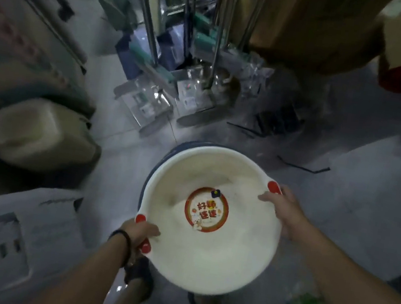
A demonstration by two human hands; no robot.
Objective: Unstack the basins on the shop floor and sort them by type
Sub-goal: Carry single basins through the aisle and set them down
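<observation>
The left hand (140,231), nearer, has its grip curled on the near-left rim of the white basin (206,255), the right hand (282,207) likewise far-right, holding it between them directly over the blue basin (190,143) below.

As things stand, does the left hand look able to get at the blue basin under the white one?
Probably not yet. The left hand grips the white basin at its rim, as does the right hand, and that basin covers the blue basin, leaving only its far rim showing.
</observation>
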